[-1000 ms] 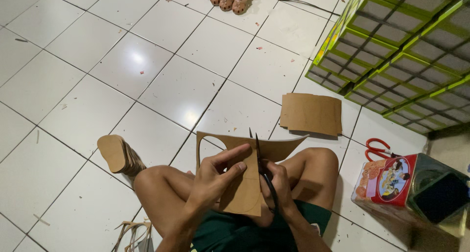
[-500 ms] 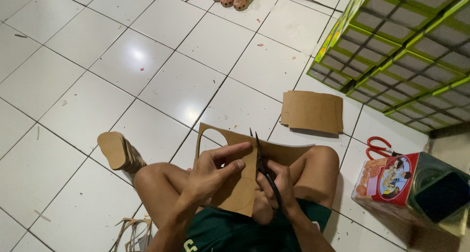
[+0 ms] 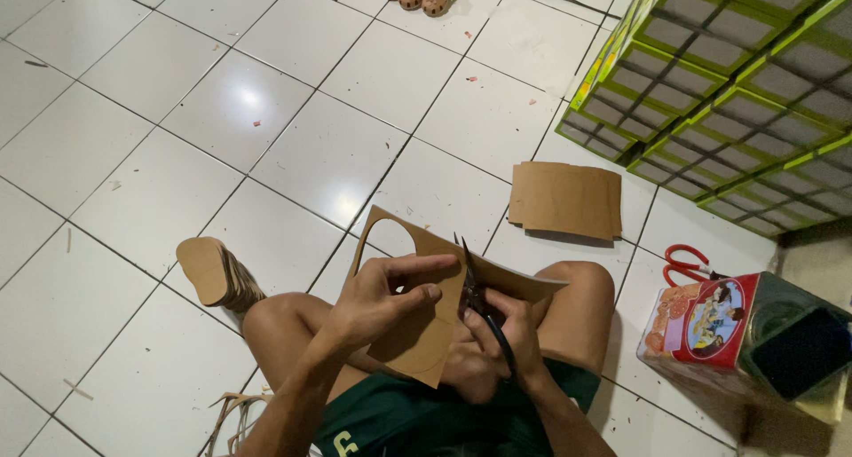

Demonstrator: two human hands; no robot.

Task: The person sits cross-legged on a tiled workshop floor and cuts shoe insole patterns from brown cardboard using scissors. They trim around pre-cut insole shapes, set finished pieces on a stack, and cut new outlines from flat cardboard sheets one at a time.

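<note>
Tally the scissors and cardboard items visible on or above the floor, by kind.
Scissors: 2, black pair in the right hand, red-handled pair on the floor
Cardboard sheets: 2, one in the left hand, one on the floor
Stack of cut-outs: 1
Total: 5

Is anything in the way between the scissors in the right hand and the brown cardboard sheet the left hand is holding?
Nothing visible. The right hand has the black-handled scissors with blades already at the brown cardboard sheet, which the left hand grips by its edge, left of the blades.
</note>
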